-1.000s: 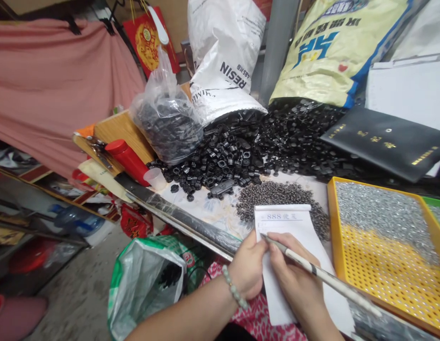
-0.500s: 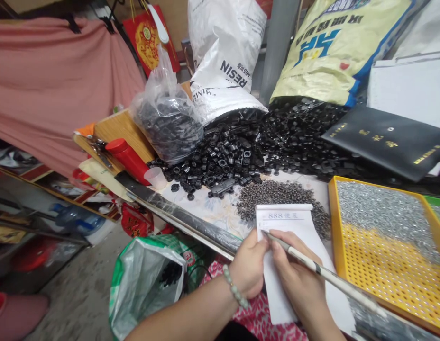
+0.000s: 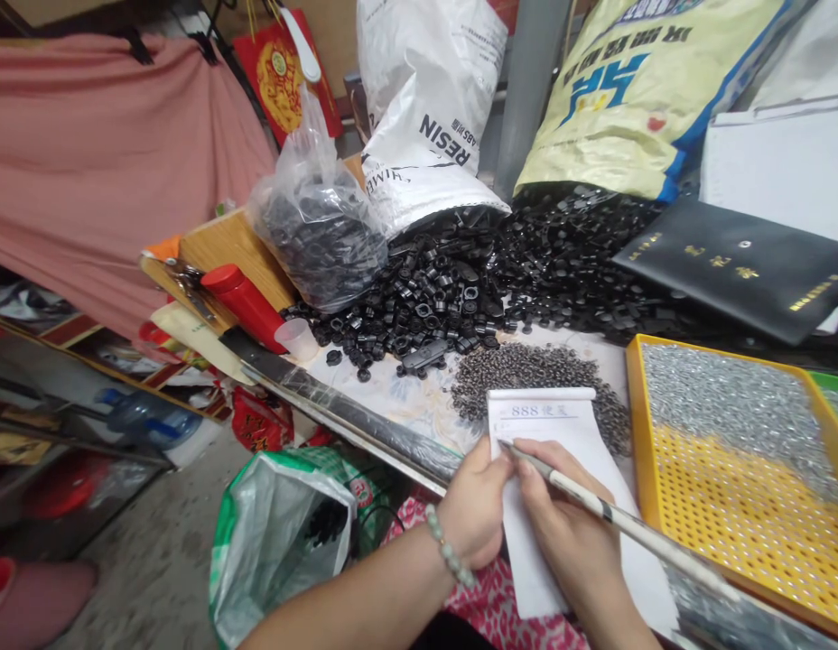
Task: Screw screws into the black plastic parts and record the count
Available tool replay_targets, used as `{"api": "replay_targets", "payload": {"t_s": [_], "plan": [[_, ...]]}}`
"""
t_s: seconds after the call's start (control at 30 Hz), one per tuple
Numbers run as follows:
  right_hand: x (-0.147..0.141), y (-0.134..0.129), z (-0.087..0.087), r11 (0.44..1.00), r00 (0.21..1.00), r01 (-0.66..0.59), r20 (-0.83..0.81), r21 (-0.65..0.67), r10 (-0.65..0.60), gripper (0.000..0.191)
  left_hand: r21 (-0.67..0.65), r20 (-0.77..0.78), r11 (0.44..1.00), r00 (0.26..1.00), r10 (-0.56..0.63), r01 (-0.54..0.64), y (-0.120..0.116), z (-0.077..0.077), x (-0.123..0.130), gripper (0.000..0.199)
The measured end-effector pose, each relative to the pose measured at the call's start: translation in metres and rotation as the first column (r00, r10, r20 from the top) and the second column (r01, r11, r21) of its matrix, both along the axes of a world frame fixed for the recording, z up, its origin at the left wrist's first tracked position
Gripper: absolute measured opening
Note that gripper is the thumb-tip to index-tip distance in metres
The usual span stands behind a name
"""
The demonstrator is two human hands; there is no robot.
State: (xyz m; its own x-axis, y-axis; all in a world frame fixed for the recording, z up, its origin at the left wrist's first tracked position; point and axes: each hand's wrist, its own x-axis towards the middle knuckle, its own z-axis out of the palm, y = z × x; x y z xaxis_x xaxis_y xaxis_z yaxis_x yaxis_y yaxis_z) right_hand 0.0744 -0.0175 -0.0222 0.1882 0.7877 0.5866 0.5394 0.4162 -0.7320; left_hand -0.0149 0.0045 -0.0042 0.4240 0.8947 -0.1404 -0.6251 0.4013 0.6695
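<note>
A white notepad (image 3: pixel 547 560) with "888" printed at its top lies tilted over the table's front edge. My left hand (image 3: pixel 477 501), a beaded bracelet on its wrist, is closed on the pad's left edge with the thumb on top. In my right hand (image 3: pixel 572 524) is a long pale pen (image 3: pixel 649 534), pinched near its point. The tip rests on the upper left of the page, close to my left thumb. Just behind the pad spreads a heap of small dark metal parts (image 3: pixel 534 375).
Black plastic parts (image 3: pixel 425 302) are piled at the back, below a white resin sack (image 3: pixel 429 117). A yellow perforated tray (image 3: pixel 744 487) with silvery pieces stands at the right, a black folder (image 3: pixel 737 266) behind it. A red canister (image 3: pixel 239 302) lies left; an open bag (image 3: pixel 276 542) stands below.
Hardly anything differs. Both hands, the pad and the pen keep their places, with the pen tip still on the page.
</note>
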Motion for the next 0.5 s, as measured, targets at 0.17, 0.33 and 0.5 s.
{"api": "replay_targets", "payload": {"t_s": [0.17,0.33,0.5], "plan": [[-0.0007,0.0000,-0.0011,1.000,1.000,0.030,-0.006,-0.008,-0.030,0.013,-0.007,0.000,1.000,1.000,-0.009,0.009,0.0008,-0.0012,0.0000,0.033],[-0.0006,0.0007,0.0018,0.999,0.999,0.039,0.011,-0.011,-0.039,0.012,-0.015,0.000,1.000,1.000,0.001,-0.001,0.0008,-0.0013,-0.0007,0.035],[0.0022,-0.0048,0.0072,0.984,0.980,0.180,-0.083,0.000,-0.180,0.012,-0.075,0.023,0.997,1.000,-0.010,0.012,0.0010,-0.0010,0.0003,0.036]]}}
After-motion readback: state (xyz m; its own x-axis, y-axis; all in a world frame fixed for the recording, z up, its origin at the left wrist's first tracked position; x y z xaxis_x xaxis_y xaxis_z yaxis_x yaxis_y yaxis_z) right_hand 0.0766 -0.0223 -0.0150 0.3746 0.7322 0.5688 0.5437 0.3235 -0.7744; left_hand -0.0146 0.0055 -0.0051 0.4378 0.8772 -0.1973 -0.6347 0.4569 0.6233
